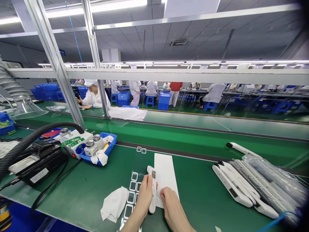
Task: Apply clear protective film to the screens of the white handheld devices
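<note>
On green matting [202, 196], hands [145, 196] on white device [152, 193], bottle labels [91, 150] illegible

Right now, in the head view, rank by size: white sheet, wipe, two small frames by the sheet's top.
White sheet, then wipe, then the two frames, which look alike, so I won't rank them.

Left hand [144, 196] covers one side of the white handheld device [152, 193]; its small display [153, 174] is unreadable. Right hand [172, 206] hides the lower part of the white sheet [166, 174]. Both forearms are cut off by the bottom edge. Clear sticker strip [130, 197] runs under the left wrist, end out of frame. Bagged devices [272, 183] blur at the right edge. Bottle labels [91, 148] too small to read.
</note>
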`<action>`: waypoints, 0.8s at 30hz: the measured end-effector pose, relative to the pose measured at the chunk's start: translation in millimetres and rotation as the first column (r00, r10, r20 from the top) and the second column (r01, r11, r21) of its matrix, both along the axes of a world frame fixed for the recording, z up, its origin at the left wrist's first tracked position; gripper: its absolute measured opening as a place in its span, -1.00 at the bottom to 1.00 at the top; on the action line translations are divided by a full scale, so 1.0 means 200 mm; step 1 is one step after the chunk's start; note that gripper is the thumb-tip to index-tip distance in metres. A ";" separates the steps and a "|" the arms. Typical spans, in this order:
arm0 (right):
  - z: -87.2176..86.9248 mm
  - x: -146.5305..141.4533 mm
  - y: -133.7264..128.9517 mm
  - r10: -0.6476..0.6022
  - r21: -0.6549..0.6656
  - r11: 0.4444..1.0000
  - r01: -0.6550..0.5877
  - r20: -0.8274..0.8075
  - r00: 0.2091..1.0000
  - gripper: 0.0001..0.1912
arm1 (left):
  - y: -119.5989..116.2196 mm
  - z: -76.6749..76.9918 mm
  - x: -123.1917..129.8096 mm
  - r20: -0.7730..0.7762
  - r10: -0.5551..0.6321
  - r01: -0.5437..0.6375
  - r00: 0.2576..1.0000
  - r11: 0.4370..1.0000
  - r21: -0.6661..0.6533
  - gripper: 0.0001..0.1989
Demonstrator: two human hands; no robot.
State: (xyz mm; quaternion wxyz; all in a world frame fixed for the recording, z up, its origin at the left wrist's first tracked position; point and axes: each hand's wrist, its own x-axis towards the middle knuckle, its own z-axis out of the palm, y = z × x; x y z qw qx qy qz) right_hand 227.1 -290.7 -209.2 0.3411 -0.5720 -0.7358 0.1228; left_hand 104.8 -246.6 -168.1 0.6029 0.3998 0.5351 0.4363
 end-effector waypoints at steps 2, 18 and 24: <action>0.02 0.02 0.00 0.058 -0.084 0.995 -0.060 -0.037 0.998 -0.82 | 0.00 -0.01 0.00 -0.008 0.010 -0.010 1.000 1.000 0.000 -0.39; 0.40 0.15 0.04 -0.002 -0.363 0.879 -0.310 -0.652 0.758 -0.68 | -0.13 0.16 -0.05 0.206 -0.075 0.107 0.976 0.983 -0.150 -0.30; 0.47 0.04 0.02 0.099 -0.322 0.877 -0.356 -0.604 0.791 -0.81 | -0.29 0.19 -0.06 0.344 -0.084 0.166 0.935 0.962 -0.217 -0.38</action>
